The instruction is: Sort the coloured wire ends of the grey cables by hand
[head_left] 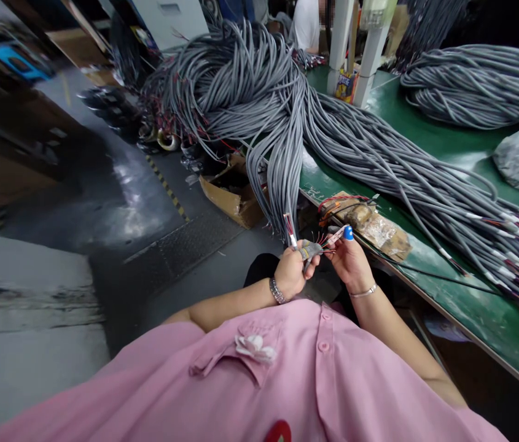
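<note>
In the head view my left hand [291, 270] is closed around the end of a grey cable, whose thin coloured wires [323, 243] fan out toward the right. A grey wrapping with a yellow mark [309, 249] shows at its fingers; whether it covers the thumb or the cable is unclear. Another cable end with a white band [292, 238] sticks up beside this hand. My right hand [351, 264], with a blue cap [348, 232] on one fingertip, pinches at the wires. A slim pale strip [336, 236] lies by its fingers.
A thick bundle of grey cables [355, 135] runs across the green table [448, 288] and hangs over its edge. Close by lies a taped cardboard piece [379, 233]. An open carton [229, 196] stands on the floor. At the back, a person in white [306, 24] is partly visible.
</note>
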Demonstrator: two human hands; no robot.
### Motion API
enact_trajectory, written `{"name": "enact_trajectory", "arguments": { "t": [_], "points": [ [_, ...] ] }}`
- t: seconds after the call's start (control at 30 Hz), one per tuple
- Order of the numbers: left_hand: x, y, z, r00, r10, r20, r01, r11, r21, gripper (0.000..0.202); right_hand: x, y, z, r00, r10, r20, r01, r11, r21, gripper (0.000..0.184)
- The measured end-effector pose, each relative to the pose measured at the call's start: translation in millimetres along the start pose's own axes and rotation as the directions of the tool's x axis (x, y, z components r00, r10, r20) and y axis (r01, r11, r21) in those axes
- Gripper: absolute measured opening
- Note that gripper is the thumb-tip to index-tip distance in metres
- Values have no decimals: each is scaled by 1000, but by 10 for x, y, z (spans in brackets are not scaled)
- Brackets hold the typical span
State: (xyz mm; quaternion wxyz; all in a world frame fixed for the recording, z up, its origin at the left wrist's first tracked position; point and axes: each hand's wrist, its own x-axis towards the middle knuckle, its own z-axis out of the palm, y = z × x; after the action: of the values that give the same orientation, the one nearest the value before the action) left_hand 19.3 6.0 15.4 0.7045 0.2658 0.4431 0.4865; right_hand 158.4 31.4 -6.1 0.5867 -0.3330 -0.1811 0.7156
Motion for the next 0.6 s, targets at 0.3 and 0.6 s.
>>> {"name": "enact_trajectory", "arguments": {
  "t": [0.3, 0.6],
  "points": [
    [-24, -6, -11, 999, 15, 30, -15, 1000, 10, 24, 67, 124, -27, 934, -341, -104, 323, 933, -159, 40],
    [27, -41, 0, 1000, 5, 19, -6, 1000, 12, 23, 145, 70, -23, 999, -50, -15, 50, 998, 37, 40]
  ]
}}
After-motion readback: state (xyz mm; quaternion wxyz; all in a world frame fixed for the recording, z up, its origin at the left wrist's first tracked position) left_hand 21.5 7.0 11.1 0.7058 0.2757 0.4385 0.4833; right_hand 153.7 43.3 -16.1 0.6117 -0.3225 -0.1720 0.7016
